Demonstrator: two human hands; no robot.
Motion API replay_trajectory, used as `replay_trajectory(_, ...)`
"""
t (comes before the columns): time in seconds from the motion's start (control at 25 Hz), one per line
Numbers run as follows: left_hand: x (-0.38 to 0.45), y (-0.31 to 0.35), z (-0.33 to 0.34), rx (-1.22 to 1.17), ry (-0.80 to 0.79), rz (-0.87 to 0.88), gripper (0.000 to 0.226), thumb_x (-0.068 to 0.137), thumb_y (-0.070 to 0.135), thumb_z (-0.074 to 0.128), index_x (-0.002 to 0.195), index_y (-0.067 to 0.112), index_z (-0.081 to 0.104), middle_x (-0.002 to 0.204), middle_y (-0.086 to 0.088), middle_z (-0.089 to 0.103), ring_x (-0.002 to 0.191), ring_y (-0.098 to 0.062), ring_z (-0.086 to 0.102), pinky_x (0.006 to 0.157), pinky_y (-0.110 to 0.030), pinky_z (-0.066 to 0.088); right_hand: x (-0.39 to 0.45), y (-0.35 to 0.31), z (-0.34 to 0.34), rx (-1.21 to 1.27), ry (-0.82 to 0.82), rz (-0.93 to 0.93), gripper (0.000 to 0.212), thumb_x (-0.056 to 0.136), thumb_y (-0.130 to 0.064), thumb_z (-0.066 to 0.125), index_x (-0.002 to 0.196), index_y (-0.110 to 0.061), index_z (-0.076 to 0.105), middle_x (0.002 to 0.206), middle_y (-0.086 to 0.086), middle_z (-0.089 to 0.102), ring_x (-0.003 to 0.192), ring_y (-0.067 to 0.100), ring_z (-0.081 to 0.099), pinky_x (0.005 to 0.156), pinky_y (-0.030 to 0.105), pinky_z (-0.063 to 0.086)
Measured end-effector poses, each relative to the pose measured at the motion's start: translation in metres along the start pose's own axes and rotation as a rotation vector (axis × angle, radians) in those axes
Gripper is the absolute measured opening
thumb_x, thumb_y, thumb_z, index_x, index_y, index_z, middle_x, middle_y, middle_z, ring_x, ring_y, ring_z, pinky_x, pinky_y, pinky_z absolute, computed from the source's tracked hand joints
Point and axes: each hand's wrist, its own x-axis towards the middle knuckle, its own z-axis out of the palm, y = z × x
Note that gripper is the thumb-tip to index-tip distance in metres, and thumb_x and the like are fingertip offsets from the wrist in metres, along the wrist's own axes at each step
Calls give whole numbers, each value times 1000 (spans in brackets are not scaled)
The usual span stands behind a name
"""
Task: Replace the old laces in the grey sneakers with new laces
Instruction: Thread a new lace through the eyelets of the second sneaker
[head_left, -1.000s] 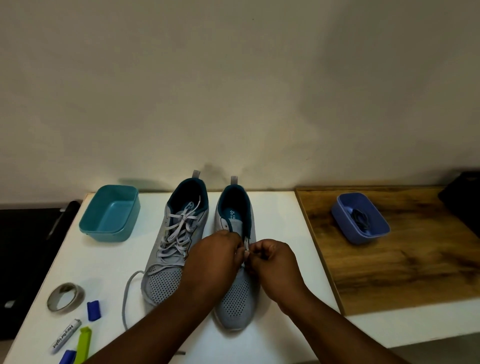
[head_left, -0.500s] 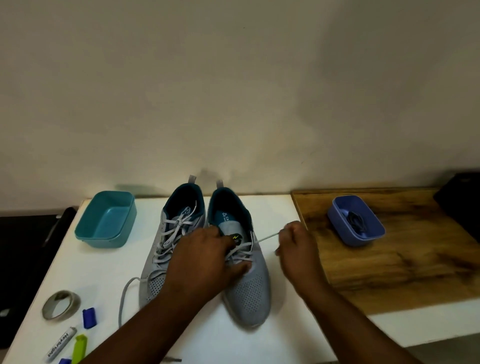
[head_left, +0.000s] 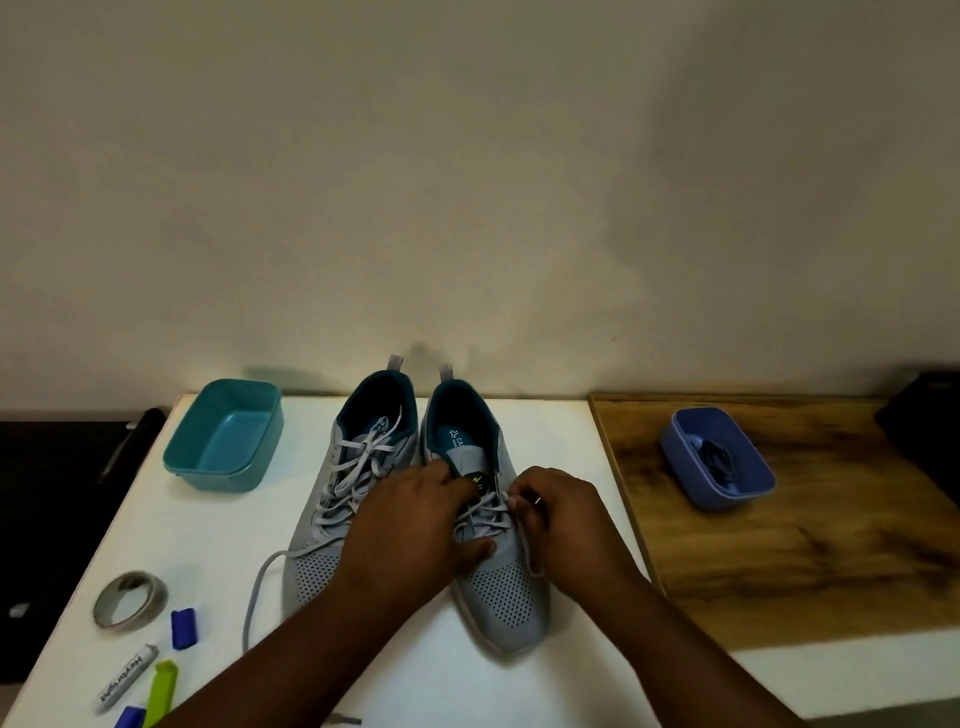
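Near the white table's back edge, the left hand is pressing the right sneaker while the right hand is pinching its lace: soft, limp cord, best gripped at the stiff tip

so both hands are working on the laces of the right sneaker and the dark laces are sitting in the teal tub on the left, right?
Not quite. The dark laces lie in the blue tub on the wooden board at the right; the teal tub on the left shows nothing inside. The head view shows this. The rest holds: the left hand and right hand are both at the right sneaker's laces.
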Motion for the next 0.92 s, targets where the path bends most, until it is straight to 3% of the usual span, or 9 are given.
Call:
replay_trajectory(0.2,2,-1,1,5,-12,1,61,78,75,61,127,37,59,118,11,57,105,-13,56,87,-32,46,3,6,-11,189,-60,34,11,101,-40,58,110,-34,60,103,-15,60,88,4,59,75,28,50)
replay_trajectory(0.32,1,-1,1,6,-1,-4,61,78,75,61,127,38,60,118,12,58,104,-12,57,86,-31,46,5,-4,-5,9,-66,-85,7,99,-37,60,94,-33,58,90,-13,60,82,4,56,73,33,52)
replay_trajectory(0.4,0,-1,-1,13,7,-17,61,79,75,61,126,37,60,118,12,59,104,-12,57,85,-31,45,8,15,-22,-109,185,0,15,102,-34,55,87,-31,54,82,-11,57,73,9,55,66,39,52)
replay_trajectory(0.52,0,0,-3,38,9,-26,63,78,75,62,126,35,62,118,10,60,104,-14,58,88,-32,46,2,53,-65,44,621,460,12,104,-31,52,95,-26,57,97,4,63,87,27,63,78,49,55)
replay_trajectory(0.6,0,0,-3,52,2,-26,64,77,75,62,128,35,61,120,9,60,106,-15,58,89,-34,47,-2,53,-64,-95,605,606,18,99,-28,61,116,-22,60,126,15,57,112,39,57,95,57,48)
replay_trajectory(0.68,1,0,-3,55,4,-17,63,77,74,62,128,37,60,121,9,60,106,-15,58,89,-35,46,-2,27,-38,-191,302,317,36,97,-35,65,132,-30,59,138,4,52,129,32,48,107,54,37)
replay_trajectory(0.76,1,1,-1,46,1,-12,63,76,74,63,128,37,59,120,9,60,105,-15,59,88,-34,46,0,-5,-9,-192,-19,46,28,99,-42,61,127,-41,63,130,-16,54,126,12,47,111,44,32)
replay_trajectory(0.84,-1,1,-1,44,-1,-10,63,75,74,64,126,37,61,117,10,61,103,-14,60,87,-33,47,4,-12,-2,-218,-33,-48,13,100,-40,58,109,-39,68,113,-18,62,110,10,55,104,42,35)
replay_trajectory(0.92,-1,-1,-2,41,-2,-17,62,74,75,64,123,36,63,114,10,61,101,-13,60,85,-32,47,9,2,-16,-257,170,-39,10,98,-30,59,93,-33,67,96,-13,64,92,15,59,93,43,42)
